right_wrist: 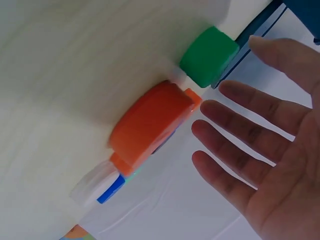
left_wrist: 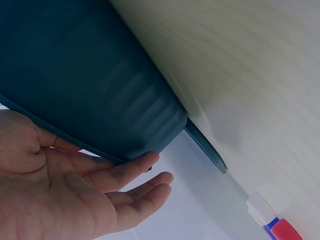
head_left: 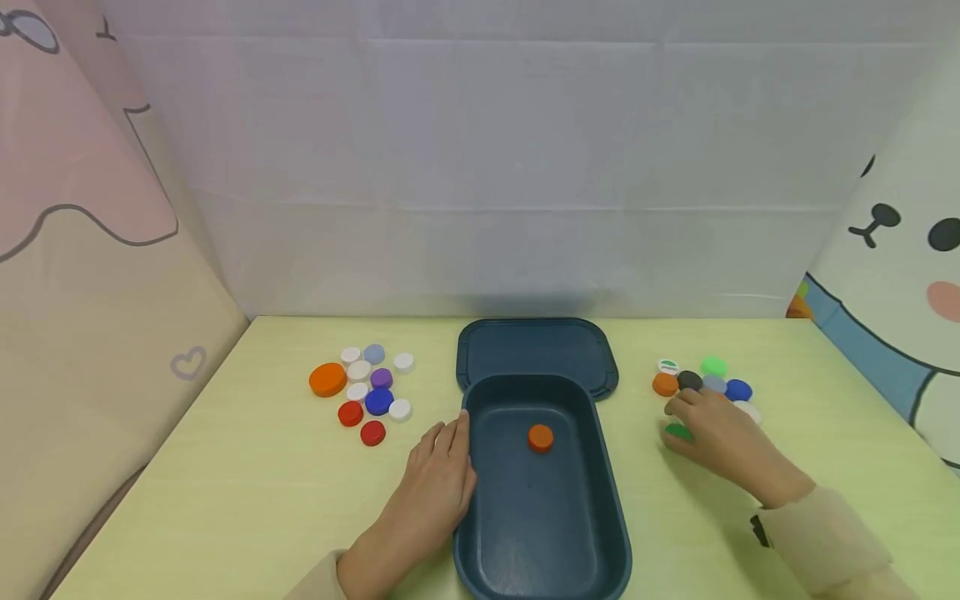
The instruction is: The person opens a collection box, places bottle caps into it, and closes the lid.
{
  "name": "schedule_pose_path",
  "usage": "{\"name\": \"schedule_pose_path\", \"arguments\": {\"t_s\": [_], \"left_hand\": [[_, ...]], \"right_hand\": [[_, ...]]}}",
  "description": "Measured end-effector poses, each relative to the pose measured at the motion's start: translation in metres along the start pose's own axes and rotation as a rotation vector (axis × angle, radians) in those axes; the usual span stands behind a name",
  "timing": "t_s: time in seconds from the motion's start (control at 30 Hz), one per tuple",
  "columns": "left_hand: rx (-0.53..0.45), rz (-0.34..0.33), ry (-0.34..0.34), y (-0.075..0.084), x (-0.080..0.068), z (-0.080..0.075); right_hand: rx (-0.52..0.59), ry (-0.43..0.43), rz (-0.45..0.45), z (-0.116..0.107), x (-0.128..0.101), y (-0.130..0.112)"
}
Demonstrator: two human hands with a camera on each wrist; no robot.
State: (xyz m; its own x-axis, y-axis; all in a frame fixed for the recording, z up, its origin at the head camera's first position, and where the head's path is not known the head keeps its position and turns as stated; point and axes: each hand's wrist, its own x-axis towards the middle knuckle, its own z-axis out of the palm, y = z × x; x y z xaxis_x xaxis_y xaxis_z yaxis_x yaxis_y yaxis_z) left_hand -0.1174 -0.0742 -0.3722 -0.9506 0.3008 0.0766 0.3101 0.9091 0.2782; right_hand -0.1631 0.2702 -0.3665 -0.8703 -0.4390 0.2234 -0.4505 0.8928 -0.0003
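My left hand (head_left: 435, 479) rests against the left rim of a dark blue box (head_left: 617, 508), its fingers loosely extended; the left wrist view shows the fingertips (left_wrist: 150, 159) at the rim. One orange bottle cap (head_left: 540, 438) lies inside the box. On the right, my right hand (head_left: 723, 433) is over a group of caps, thumb and fingers around a green cap (head_left: 678, 432). In the right wrist view the fingers are spread beside this green cap (right_wrist: 209, 57), apart from it. A large orange cap (right_wrist: 152, 125) stands near it there.
A dark blue lid (head_left: 536, 354) lies behind the box. Left of the box are several loose caps, among them a large orange cap (head_left: 327, 379) and a red cap (head_left: 372, 432). At right, a blue cap (head_left: 739, 390) and a black cap (head_left: 689, 381) lie beyond my hand.
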Motion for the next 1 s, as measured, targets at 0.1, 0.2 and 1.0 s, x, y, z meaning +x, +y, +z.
{"name": "schedule_pose_path", "arguments": {"t_s": [0.1,0.2,1.0], "left_hand": [[-0.002,0.0,0.001,-0.0001,0.0004,0.0002],[-0.007,0.001,-0.002,-0.0001,0.0006,-0.0001],[-0.011,-0.009,-0.005,0.0002,0.001,0.0003]], "right_hand": [[-0.005,-0.029,0.003,0.0011,-0.0024,0.0026],[-0.012,-0.053,0.015,0.0016,-0.0044,0.0041],[-0.007,-0.029,-0.007,-0.0035,-0.0042,0.0017]]}}
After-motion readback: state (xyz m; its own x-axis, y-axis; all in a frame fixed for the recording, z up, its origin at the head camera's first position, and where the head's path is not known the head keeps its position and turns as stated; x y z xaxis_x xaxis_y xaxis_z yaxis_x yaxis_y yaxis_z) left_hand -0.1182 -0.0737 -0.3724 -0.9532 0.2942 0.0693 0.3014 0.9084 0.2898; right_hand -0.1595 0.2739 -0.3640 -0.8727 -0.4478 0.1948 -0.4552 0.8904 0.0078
